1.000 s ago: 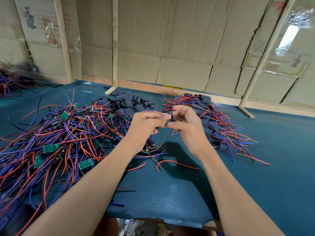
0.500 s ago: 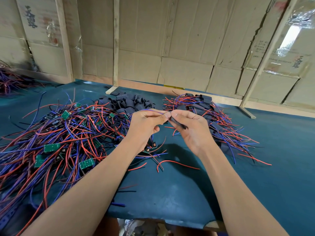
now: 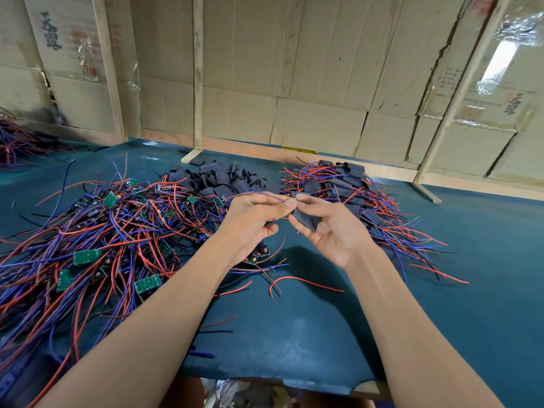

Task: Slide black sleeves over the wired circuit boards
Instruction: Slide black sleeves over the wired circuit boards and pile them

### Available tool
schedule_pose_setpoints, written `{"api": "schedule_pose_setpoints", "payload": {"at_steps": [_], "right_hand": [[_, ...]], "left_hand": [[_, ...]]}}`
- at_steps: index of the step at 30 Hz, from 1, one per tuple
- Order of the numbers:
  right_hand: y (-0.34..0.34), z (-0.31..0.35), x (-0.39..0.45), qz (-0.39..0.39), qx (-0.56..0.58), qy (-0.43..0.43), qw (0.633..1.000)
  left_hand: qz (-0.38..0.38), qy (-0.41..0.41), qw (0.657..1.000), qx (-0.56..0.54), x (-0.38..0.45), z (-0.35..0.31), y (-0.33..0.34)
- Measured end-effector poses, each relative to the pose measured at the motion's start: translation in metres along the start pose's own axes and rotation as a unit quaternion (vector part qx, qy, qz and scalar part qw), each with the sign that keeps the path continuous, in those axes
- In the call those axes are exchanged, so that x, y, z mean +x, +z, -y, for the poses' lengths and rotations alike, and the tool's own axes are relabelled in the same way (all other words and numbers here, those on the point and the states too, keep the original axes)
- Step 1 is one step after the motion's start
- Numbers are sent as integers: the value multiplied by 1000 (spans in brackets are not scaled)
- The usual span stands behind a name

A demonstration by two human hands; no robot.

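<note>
Table: a big dark teal table top (image 3: 485, 245) holds all the piles.
Left to do: a very big messy heap of red, blue and black wires with small green circuit boards (image 3: 88, 245) lies on the left. These boards are bare. It looks like most of the job is left.
Done: a smaller heap of wired boards already inside black sleeves (image 3: 353, 198) lies on the right, past the hands.
Spare sleeves: a pile of empty short black tube sleeves (image 3: 223, 178) sits at the back, between the two heaps.
Left hand: the left hand (image 3: 250, 225) pinches a thin bunch of blue wires (image 3: 259, 195) with its fingertips, above the table.
Right hand: the right hand (image 3: 332, 231) holds one flat black sleeve (image 3: 306, 220) with thumb and fingers, just beside the left fingertips.
This piece: the wire ends meet the mouth of the sleeve. I cannot tell if they are inside yet. Its board is hidden, so this one is likely just begun.
</note>
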State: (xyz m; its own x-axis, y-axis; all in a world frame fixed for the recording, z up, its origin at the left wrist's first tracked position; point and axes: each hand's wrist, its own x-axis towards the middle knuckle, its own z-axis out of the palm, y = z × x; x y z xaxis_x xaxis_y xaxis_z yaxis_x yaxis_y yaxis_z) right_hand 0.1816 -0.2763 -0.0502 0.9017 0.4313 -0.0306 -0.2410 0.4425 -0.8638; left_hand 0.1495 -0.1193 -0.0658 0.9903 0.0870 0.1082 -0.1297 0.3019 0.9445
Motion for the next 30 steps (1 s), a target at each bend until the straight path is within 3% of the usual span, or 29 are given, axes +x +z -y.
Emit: {"api": "schedule_pose_setpoints", "payload": {"at_steps": [4, 8, 11, 17, 20, 25, 30], "right_hand": [[-3, -2, 3, -69, 9, -33, 997], [-5, -1, 3, -116, 15, -65, 991], [-3, -2, 2, -135, -41, -67, 988], [-2, -1, 3, -56, 5, -76, 995], [-1, 0, 2, -6, 4, -69, 998], [1, -3, 5, -12, 27, -79, 996], [0, -2, 2, -32, -77, -55, 995]], "left_hand": [[-2, -28, 997, -76, 1, -2, -1], [-51, -53, 978, -197, 5, -6, -5], [-65, -26, 983, -170, 5, -6, -4], [-43, 37, 998, -32, 1, 0, 5], [-45, 29, 997, -52, -1, 0, 7], [-45, 9, 994, -102, 0, -2, 4], [-28, -15, 991, -133, 0, -3, 3]]}}
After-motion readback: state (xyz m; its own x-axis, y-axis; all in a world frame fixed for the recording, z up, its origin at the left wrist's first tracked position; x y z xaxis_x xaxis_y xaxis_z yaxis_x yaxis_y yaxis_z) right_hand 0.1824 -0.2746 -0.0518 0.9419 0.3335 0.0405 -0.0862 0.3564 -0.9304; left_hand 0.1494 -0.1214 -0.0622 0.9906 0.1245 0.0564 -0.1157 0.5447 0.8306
